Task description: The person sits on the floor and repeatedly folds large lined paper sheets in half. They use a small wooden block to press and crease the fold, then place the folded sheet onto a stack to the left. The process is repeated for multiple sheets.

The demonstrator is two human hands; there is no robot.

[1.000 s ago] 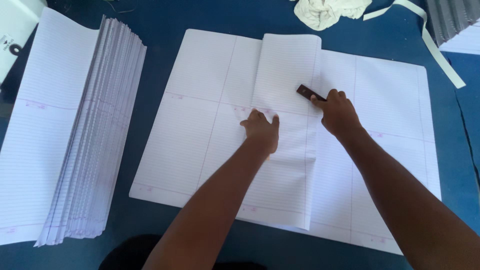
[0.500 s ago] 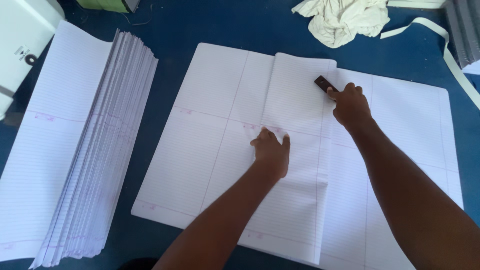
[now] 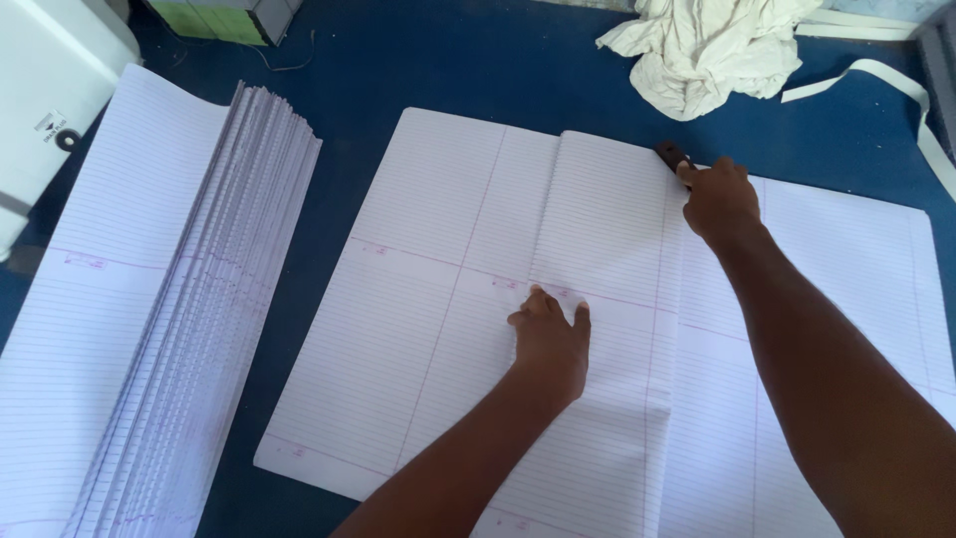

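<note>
While the left hand [image 3: 550,344] presses flat, fingers together, on the folded ruled sheet [image 3: 597,299] mid-tabletop, the right hand [image 3: 719,197], fingers curled on what seems a small dark creasing tool [image 3: 670,155], works the fold near the far edge; thin, limp paper, best pinned by palm.

White paper with fine lines and pink rules is seen in the folded sheet [image 3: 558,329] and the stack [image 3: 139,319]. The table [image 3: 438,60] is blue, the cloth [image 3: 712,45] cream, the small tool [image 3: 671,154] dark brown.
</note>
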